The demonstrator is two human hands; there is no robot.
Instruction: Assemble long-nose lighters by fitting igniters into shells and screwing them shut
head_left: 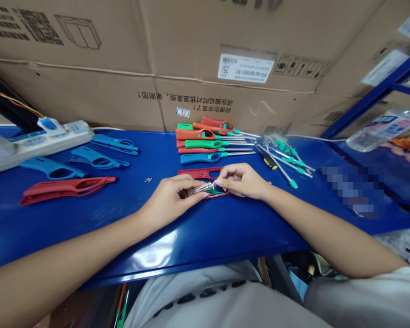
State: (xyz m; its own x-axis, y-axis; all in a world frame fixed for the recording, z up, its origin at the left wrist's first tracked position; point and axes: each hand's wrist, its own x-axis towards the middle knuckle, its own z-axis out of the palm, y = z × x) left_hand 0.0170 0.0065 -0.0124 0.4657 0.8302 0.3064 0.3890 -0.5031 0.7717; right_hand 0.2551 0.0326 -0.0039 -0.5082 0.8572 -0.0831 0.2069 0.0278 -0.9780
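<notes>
My left hand (169,193) is closed round a long-nosed lighter's open inner assembly (201,188), a clear and silvery body with a green part at its right end. Thumb and fingertips of my right hand (243,181) pinch at that green end; what is between them is too small to make out. Beneath the assembly shows the edge of a red lighter shell (219,195), mostly covered by my hands. Just behind, another red shell half (197,174) lies flat on the blue table (150,228).
Finished-looking lighters (205,144) lie stacked at the back, beside a screwdriver (268,159) and several metal tubes with green ends (287,166). Blue shells (97,158) and a red shell (68,189) lie left, near a power strip (37,143). Small screws (148,180) sit near my left hand. Cardboard (123,91) stands behind.
</notes>
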